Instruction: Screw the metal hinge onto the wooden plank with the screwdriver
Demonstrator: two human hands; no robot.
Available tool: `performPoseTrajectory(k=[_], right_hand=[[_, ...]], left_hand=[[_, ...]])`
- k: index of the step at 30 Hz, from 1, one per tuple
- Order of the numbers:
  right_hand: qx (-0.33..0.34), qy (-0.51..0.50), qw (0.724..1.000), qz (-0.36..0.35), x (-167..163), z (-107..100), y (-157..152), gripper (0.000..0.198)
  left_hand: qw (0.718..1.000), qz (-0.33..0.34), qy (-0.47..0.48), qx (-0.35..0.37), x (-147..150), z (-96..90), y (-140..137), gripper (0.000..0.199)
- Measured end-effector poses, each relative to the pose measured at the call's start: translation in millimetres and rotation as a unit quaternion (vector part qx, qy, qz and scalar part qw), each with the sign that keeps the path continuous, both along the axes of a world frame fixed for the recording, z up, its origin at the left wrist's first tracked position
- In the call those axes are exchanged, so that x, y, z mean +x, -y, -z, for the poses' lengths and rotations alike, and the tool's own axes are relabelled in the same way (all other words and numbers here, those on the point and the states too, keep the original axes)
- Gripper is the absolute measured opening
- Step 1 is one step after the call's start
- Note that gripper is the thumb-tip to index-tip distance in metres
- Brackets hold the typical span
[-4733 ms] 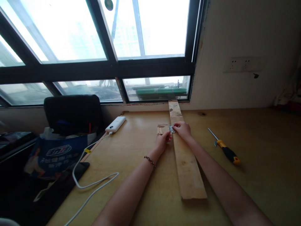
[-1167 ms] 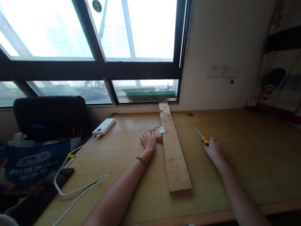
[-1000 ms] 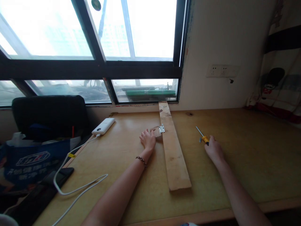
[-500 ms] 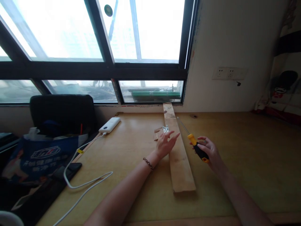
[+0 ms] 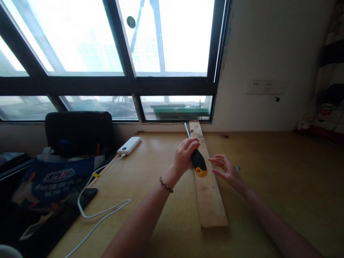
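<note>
My left hand (image 5: 184, 154) is closed around a screwdriver (image 5: 199, 163) with a black and yellow handle, its metal shaft pointing away toward the window. Beneath it lies a long wooden board (image 5: 212, 200), reaching from the wall toward me. The hinge and small wood piece by the board are hidden behind my left hand. To the right of the handle, my right hand (image 5: 224, 168) is open with fingers apart, holding nothing. Just past that hand a small metal piece (image 5: 238, 168), too small to name, rests on the table.
A white power bank (image 5: 129, 145) with a white cable (image 5: 104, 209) lies at the table's left side. Beyond that edge are a black chair (image 5: 79, 132) and a blue bag (image 5: 56, 179). Window and wall bound the table (image 5: 282, 186) at the back.
The screwdriver has passed from my right hand to my left, which was spread over the hinge before. My right hand has let go and opened. The view has shifted slightly.
</note>
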State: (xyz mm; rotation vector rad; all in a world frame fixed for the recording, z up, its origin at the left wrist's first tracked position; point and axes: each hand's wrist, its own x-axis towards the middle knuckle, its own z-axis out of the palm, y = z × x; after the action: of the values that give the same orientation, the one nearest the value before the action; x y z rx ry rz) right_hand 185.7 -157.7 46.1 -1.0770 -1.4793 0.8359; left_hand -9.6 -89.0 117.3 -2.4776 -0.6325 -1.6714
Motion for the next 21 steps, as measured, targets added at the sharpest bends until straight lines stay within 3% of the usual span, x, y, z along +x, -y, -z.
performPoseTrajectory(k=[2,5,7,10,11,13,16,21], right_hand=[[0.047,0.099,0.994,0.014,-2.0,-6.4,-31.7,0.078],[0.088,0.185,0.979,-0.006,-14.2,-11.4,-79.0,0.106],[0.082,0.217,0.973,-0.020,-25.8,-9.5,-101.9,0.110],[0.046,0.274,0.960,-0.043,-39.5,-1.7,-118.8,0.114],[0.040,0.290,0.955,-0.045,-42.2,1.3,-121.0,0.116],[0.043,0.311,0.949,-0.038,-44.8,6.8,-122.8,0.118],[0.058,0.320,0.946,-0.015,-45.6,12.3,-123.7,0.113],[0.074,0.321,0.944,0.007,-47.1,13.4,-124.5,0.109]], left_hand=[[0.983,-0.066,0.128,-0.111,-17.4,-20.4,-17.5,0.017],[0.914,-0.164,0.222,-0.298,-45.5,-38.2,-51.1,0.030],[0.850,-0.136,0.230,-0.453,-60.5,-35.9,-73.1,0.029],[0.703,-0.015,0.260,-0.662,-70.1,-12.0,-97.9,0.022],[0.661,0.029,0.262,-0.702,-70.1,-0.7,-103.7,0.020],[0.601,0.046,0.247,-0.758,-67.6,22.5,-111.9,0.019],[0.567,0.019,0.192,-0.801,-64.2,49.8,-117.5,0.020],[0.571,0.019,0.128,-0.810,-64.7,70.2,-115.8,0.022]])
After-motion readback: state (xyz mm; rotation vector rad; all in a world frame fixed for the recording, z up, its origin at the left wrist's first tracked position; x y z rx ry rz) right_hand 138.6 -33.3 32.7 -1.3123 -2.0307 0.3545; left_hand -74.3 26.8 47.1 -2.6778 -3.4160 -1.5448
